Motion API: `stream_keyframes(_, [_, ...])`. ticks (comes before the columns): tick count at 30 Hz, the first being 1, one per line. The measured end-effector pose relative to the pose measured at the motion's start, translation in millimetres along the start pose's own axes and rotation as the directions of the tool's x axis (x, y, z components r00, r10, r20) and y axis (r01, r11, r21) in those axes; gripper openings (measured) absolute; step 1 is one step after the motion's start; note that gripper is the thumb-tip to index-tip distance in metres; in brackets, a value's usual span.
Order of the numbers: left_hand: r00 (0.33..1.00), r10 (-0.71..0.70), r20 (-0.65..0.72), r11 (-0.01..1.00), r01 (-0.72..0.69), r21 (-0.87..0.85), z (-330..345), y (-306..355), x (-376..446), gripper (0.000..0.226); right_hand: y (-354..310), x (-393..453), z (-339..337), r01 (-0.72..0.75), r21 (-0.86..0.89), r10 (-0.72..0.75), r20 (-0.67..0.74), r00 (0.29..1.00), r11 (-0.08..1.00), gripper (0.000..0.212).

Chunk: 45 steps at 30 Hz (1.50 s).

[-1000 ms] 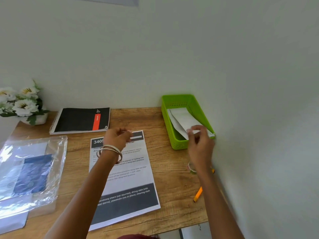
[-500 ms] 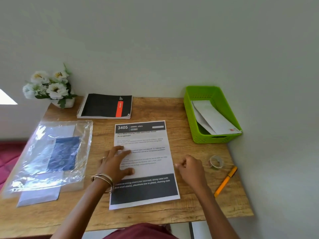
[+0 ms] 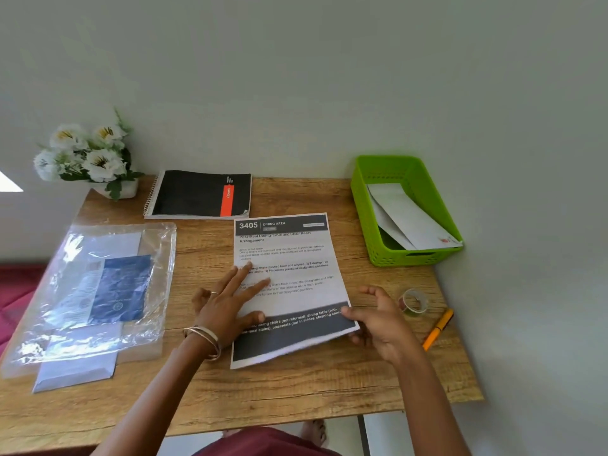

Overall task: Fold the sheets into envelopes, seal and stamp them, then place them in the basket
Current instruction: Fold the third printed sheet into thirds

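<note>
A printed sheet [image 3: 289,258] headed "3405 Dining Area" lies in the middle of the wooden table [image 3: 296,390]. My left hand [image 3: 227,304] presses flat on its left side, fingers spread. My right hand [image 3: 378,317] pinches the sheet's near right corner, which is lifted slightly off the table. A green basket [image 3: 365,218] stands at the back right against the wall and holds white folded envelopes [image 3: 411,218], one with a red stamp mark.
A roll of clear tape [image 3: 414,301] and an orange pen [image 3: 437,329] lie to the right of my right hand. A black spiral notebook [image 3: 197,194] and a pot of white flowers [image 3: 88,156] sit at the back. A clear plastic bag of papers [image 3: 95,291] lies on the left.
My right hand left the envelope in the basket, came back to the sheet and now lifts its near right corner. My left hand moved down onto the sheet. The camera pulled back.
</note>
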State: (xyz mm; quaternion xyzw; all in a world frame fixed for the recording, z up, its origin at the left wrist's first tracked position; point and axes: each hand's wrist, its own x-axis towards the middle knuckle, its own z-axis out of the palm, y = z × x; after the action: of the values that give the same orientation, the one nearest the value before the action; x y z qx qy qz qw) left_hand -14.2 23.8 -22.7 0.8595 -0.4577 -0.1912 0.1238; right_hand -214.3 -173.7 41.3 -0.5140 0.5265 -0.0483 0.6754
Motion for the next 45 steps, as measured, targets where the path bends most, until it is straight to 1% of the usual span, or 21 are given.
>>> stream_keyframes(2, [1.000,0.009,0.014,0.990,-0.007,-0.141,-2.4,-7.2,-0.9,0.066,-4.8,-1.4,-5.1,-0.014,0.173,0.006,0.047,0.999,0.985,0.034])
stream_keyframes(5, [0.999,-0.046,-0.011,0.949,0.040,-0.313,-10.8,-11.7,0.8,0.064,-8.5,-0.3,-5.7,-0.093,0.393,0.036,0.151,0.988,0.915,0.012])
stream_keyframes(7, [0.997,-0.080,-0.016,0.889,0.064,-0.453,-13.7,-17.1,2.9,0.066,-7.3,3.9,-4.1,-0.146,0.522,0.050,0.194,0.980,0.841,0.015])
stream_keyframes(9, [0.991,-0.132,0.004,0.817,0.112,-0.566,-16.9,-24.7,4.1,0.068,-5.7,9.0,-2.7,-0.127,0.562,0.020,0.192,0.981,0.818,0.017])
stream_keyframes(11, [0.988,-0.154,0.029,0.749,0.136,-0.648,-21.5,-30.0,3.5,0.068,-3.8,13.5,-0.1,-0.054,0.518,-0.018,0.133,0.991,0.854,0.016])
stream_keyframes(12, [0.986,-0.156,0.052,0.741,0.152,-0.654,-24.2,-29.2,2.9,0.061,-3.2,14.4,1.8,-0.010,0.460,-0.035,0.089,0.995,0.888,0.015])
stream_keyframes(14, [0.982,-0.165,0.092,0.810,0.188,-0.555,-25.4,-24.5,2.2,0.047,-1.7,15.7,5.3,0.061,0.306,-0.063,-0.005,0.998,0.950,0.011])
stream_keyframes(16, [0.987,-0.161,0.020,0.896,0.155,-0.417,-22.1,-14.5,0.0,0.057,0.4,17.3,7.4,0.098,0.157,-0.086,-0.078,0.993,0.983,0.008])
stream_keyframes(18, [0.984,-0.161,-0.077,0.929,0.125,-0.348,-20.9,-4.4,-1.5,0.067,3.1,18.3,11.9,0.140,-0.068,-0.149,-0.156,0.976,0.988,0.005])
stream_keyframes(19, [0.982,-0.159,-0.103,0.936,0.116,-0.333,-20.5,-3.5,-0.9,0.067,4.6,18.1,16.1,0.176,-0.257,-0.229,-0.193,0.954,0.950,0.004])
stream_keyframes(20, [0.983,-0.153,-0.104,0.938,0.112,-0.327,-20.6,-4.4,-0.6,0.066,5.8,16.9,22.2,0.215,-0.458,-0.336,-0.202,0.920,0.863,0.005])
stream_keyframes(21, [0.985,-0.145,-0.094,0.939,0.107,-0.327,-20.2,-7.1,0.3,0.065,7.5,15.0,29.7,0.257,-0.619,-0.446,-0.170,0.879,0.742,0.007])
stream_keyframes(22, [0.987,-0.134,-0.086,0.941,0.099,-0.325,-19.8,-10.0,0.9,0.064,9.9,13.3,39.0,0.319,-0.718,-0.544,-0.098,0.833,0.618,0.012])
stream_keyframes(24, [0.991,-0.099,-0.087,0.943,0.065,-0.327,-19.3,-15.1,2.5,0.056,14.6,9.9,61.1,0.497,-0.759,-0.645,0.136,0.752,0.420,0.022])
stream_keyframes(26, [0.995,-0.055,-0.088,0.942,0.023,-0.334,-16.2,-18.5,4.3,0.044,19.8,8.3,83.5,0.652,-0.715,-0.647,0.377,0.663,0.252,0.027])
stream_keyframes(28, [0.996,-0.032,-0.080,0.939,0.003,-0.343,-15.8,-19.4,4.4,0.036,25.3,11.2,100.5,0.718,-0.675,-0.622,0.491,0.610,0.171,0.028])
stream_keyframes(30, [0.995,-0.028,-0.091,0.936,-0.006,-0.353,-16.7,-18.7,3.9,0.035,27.7,19.6,107.1,0.713,-0.669,-0.598,0.488,0.636,0.213,0.026])
stream_keyframes(33, [0.996,-0.044,-0.078,0.939,0.014,-0.344,-19.3,-15.7,2.4,0.034,20.6,33.3,90.7,0.624,-0.637,-0.528,0.372,0.763,0.453,0.023])
stream_keyframes(34, [0.996,-0.047,-0.072,0.940,0.020,-0.340,-19.8,-15.1,2.1,0.034,17.4,38.0,79.2,0.594,-0.628,-0.506,0.343,0.792,0.504,0.023])
stream_keyframes(40, [0.997,-0.052,-0.058,0.933,0.028,-0.359,-21.4,-13.9,1.8,0.037,5.5,50.1,5.7,0.480,-0.666,-0.481,0.202,0.853,0.571,0.024])
stream_keyframes(45, [0.998,-0.049,-0.034,0.940,0.034,-0.340,-23.0,-14.6,3.6,0.038,-2.9,50.9,6.8,0.415,-0.719,-0.393,0.212,0.895,0.558,0.024])
